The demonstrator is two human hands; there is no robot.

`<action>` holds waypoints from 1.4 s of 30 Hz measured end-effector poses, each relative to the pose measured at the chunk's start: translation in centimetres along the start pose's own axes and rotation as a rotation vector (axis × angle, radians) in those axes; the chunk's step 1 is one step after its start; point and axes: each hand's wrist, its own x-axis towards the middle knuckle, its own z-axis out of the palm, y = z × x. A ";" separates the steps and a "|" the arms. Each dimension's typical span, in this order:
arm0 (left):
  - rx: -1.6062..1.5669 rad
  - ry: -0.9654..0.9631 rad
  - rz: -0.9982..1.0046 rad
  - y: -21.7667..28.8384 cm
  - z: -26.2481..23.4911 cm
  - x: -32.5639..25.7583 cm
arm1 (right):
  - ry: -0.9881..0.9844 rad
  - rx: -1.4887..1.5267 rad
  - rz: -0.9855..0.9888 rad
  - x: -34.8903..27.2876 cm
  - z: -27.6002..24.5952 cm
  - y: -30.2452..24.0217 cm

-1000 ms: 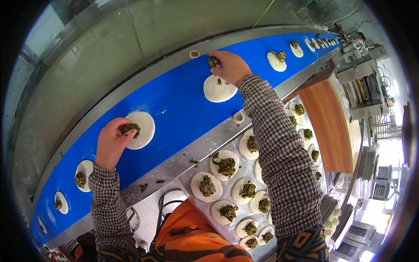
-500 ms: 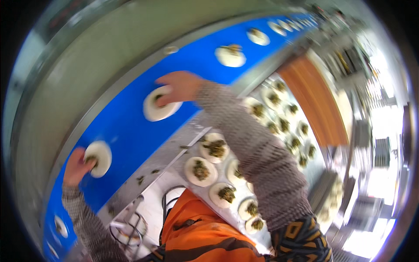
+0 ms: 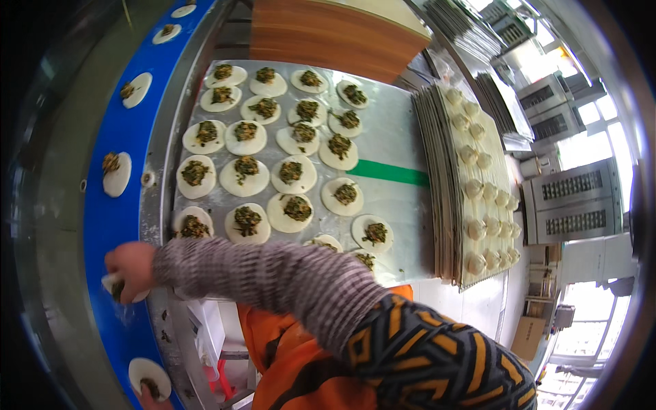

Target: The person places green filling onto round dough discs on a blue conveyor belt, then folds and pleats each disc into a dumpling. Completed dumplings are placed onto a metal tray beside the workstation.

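A: Where are the hands?

B: The right hand point(image 3: 130, 268) reaches across to the curved blue conveyor belt point(image 3: 96, 225). Its fingers are curled down around a round white dough wrapper topped with dark green filling point(image 3: 121, 290), gripping it right on the belt. The grey-checked sleeve point(image 3: 273, 277) runs back from that hand to the shoulder.

A: And the left one?

B: Only a sliver of the left hand point(image 3: 156, 401) shows at the bottom edge, below the right hand. Its fingertips touch a second filled wrapper point(image 3: 149, 378) on the belt. Whether it is gripping or just resting there, I cannot tell.

A: What lies around them?

B: Further along the belt, beyond the right hand, sits another filled round point(image 3: 116, 173), then one more point(image 3: 137, 89), each well apart from the next. Just to the right of the right hand is a flat metal table point(image 3: 396, 205) covered with rows of filled dough rounds point(image 3: 273, 150); the nearest row lies just beyond the sleeve. A green strip point(image 3: 393, 173) crosses the metal. Further right still, a stack of thin trays point(image 3: 444, 184) carries pale folded dumplings point(image 3: 482, 198) in lines.

A: And near the body?

B: An orange apron point(image 3: 294, 362), under the right forearm.
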 end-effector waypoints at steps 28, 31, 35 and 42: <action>-0.064 -1.087 0.920 29.0 48.4 -17.9 | 0.832 -0.316 0.738 -43.1 -32.2 13.7; -0.375 -0.739 0.700 27.6 39.9 -8.8 | 0.814 -0.268 0.549 -38.4 -32.8 12.1; -0.025 -0.122 0.350 21.4 26.3 7.6 | 0.589 -0.302 0.338 -25.7 -30.7 10.1; 0.426 0.017 0.331 12.2 18.2 18.2 | 0.264 -0.417 0.056 0.9 -23.4 7.0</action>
